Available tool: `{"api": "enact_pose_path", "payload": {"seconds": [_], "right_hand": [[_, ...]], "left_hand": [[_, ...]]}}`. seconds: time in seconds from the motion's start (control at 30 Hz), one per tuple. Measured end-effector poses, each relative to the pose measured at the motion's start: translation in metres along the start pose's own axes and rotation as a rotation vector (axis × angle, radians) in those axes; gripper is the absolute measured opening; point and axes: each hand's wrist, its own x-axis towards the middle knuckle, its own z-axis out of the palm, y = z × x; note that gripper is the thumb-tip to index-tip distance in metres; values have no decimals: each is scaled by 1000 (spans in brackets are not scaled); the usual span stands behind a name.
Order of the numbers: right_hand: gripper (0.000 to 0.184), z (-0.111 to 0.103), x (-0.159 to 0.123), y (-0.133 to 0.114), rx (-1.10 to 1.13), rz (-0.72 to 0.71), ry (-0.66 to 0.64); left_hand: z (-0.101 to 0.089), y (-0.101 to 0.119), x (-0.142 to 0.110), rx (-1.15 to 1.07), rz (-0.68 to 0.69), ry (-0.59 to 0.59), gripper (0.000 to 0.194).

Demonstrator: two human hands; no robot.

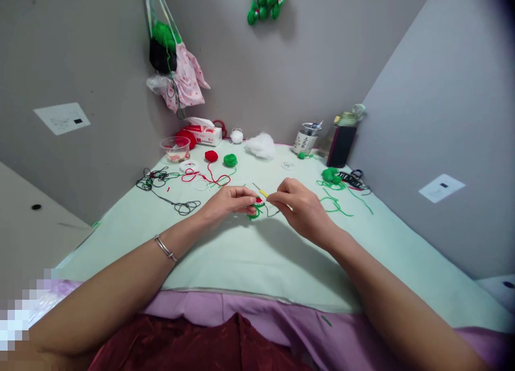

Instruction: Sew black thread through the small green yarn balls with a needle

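Over the middle of the table, my left hand [235, 199] pinches a small crochet piece [258, 201] in red, white and green. Green yarn hangs under that piece, and a thin dark strand [272, 214] loops from it toward the right. My right hand [295, 202] is closed on a crochet hook [262, 192] with a yellow handle. The hook's thin metal shaft points up and left, just above the crochet piece. Whether its tip touches any yarn is too small to tell.
Red [211, 156] and green yarn balls [230, 160] lie beyond my left hand, with tangled dark yarn [155, 179] further left. White stuffing [260, 146], a tissue box [207, 135], a pen tin [306, 139] and a phone [341, 146] against a bottle [349, 116] line the back.
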Motion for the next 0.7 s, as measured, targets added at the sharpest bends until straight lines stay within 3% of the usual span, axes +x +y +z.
{"api": "enact_pose_path", "payload": {"seconds": [0.23, 0.7], "right_hand": [[17, -1, 0, 11, 364, 147, -20], [17, 5, 6, 10, 772, 361, -60]], "left_hand": [[-2, 2, 1, -51, -9, -57, 30], [-8, -2, 1, -119, 6, -177, 27]]}}
